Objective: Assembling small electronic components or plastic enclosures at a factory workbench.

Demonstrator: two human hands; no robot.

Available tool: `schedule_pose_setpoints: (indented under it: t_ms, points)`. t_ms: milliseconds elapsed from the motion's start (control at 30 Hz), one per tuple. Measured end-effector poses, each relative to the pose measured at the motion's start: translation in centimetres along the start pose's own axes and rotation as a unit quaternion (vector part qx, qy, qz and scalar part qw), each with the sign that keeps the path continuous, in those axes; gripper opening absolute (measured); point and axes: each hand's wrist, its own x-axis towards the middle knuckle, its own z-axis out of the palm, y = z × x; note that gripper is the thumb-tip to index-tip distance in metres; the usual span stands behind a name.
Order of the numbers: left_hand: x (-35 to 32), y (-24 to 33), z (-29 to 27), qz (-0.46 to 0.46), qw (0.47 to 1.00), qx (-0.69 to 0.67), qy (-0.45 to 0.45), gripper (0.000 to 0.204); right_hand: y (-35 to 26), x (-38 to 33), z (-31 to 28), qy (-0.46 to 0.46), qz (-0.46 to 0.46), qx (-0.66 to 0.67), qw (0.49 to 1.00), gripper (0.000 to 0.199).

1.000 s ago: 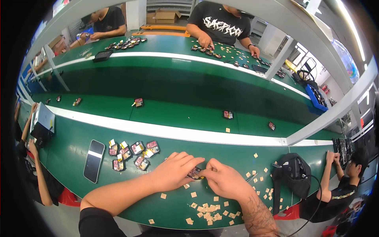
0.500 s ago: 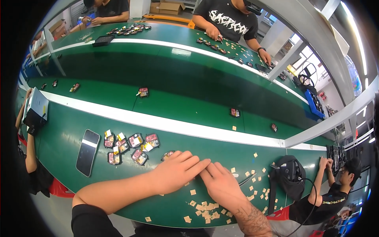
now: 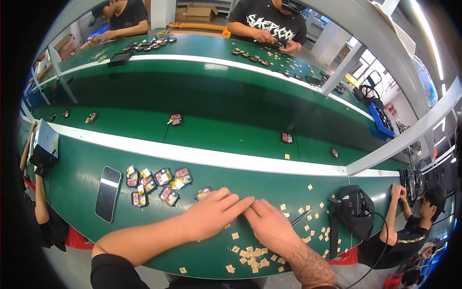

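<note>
Over the near part of the green bench, my left hand (image 3: 211, 213) and my right hand (image 3: 269, 220) meet at the fingertips. Fingers on both are bent and pressed together; whatever lies between them is hidden. Just beyond my left knuckles sits a small open electronic module (image 3: 203, 192), partly covered by the hand. Several similar modules (image 3: 169, 195), black-cased with red boards and yellow-white tabs, lie in a group to the left. Small tan square pieces (image 3: 253, 254) are heaped below my hands, and more are scattered right. Thin tweezers (image 3: 301, 218) rest beside my right hand.
A dark phone (image 3: 108, 194) lies at the left. To the right is a black cap-like item (image 3: 353, 212) with a cable. Past a white rail (image 3: 207, 155), modules are spaced along a green strip. Co-workers sit across and on both sides.
The view has shifted slightly, and more of the module beyond my left hand shows. My hands stay joined at the fingertips. Across the bench, a person's hands have come together.
</note>
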Motion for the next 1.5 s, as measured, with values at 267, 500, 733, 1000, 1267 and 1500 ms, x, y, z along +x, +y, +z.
schedule_pose_setpoints:
  t_ms: [267,500,733,1000,1267,1500]
  points:
    - [0.0,0.2,-0.2,0.012,1.0,0.021,-0.005,0.078,0.8,0.3,1.3,0.023,-0.018,0.022,0.999,0.039]
    - [-0.1,0.1,-0.5,-0.05,0.998,0.028,0.001,0.08,2.5,0.8,0.9,0.031,0.068,0.278,0.958,0.023]
    - [0.1,-0.7,-1.2,-0.025,1.0,0.005,0.002,0.082,1.3,1.6,0.3,0.073,0.13,0.239,0.959,0.024]
    - [0.0,-1.0,-2.1,-0.058,0.994,-0.059,-0.068,0.088,1.3,2.3,2.3,0.057,0.116,0.21,0.969,0.025]
    - [-0.2,-1.4,-1.0,-0.018,1.0,0.001,0.001,0.059,2.2,1.9,1.9,0.068,0.101,0.332,0.935,0.025]
    - [-0.2,-1.8,-0.9,0.037,0.998,0.042,-0.014,0.026,3.8,1.4,0.7,0.0,0.061,0.334,0.941,0.027]
